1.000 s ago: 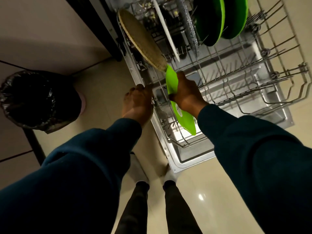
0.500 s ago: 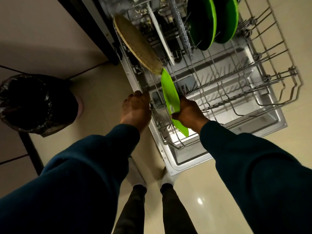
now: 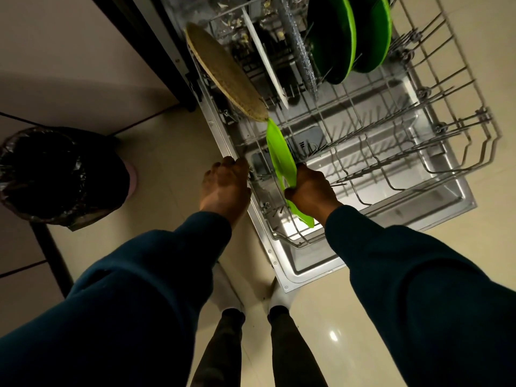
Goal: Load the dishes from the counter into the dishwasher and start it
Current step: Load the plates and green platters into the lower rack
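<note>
The dishwasher's lower wire rack (image 3: pixel 391 152) is pulled out over the open door (image 3: pixel 315 263). My right hand (image 3: pixel 312 188) grips a bright green plate (image 3: pixel 280 155) on edge, standing it in the rack's near left corner. My left hand (image 3: pixel 226 185) holds the rack's left rim with curled fingers. At the back of the rack stand a round woven mat (image 3: pixel 223 74), a white plate (image 3: pixel 265 57), a grey patterned plate (image 3: pixel 300 51) and two dark green plates (image 3: pixel 349 34).
A bin lined with a black bag (image 3: pixel 55 174) stands on the tiled floor to the left. A dark cabinet edge (image 3: pixel 156 51) runs beside the dishwasher. My legs and feet (image 3: pixel 251 317) are just in front of the door's corner.
The green plate has moved a little toward the front of the rack and sits lower between the tines. My left hand stays on the rim.
</note>
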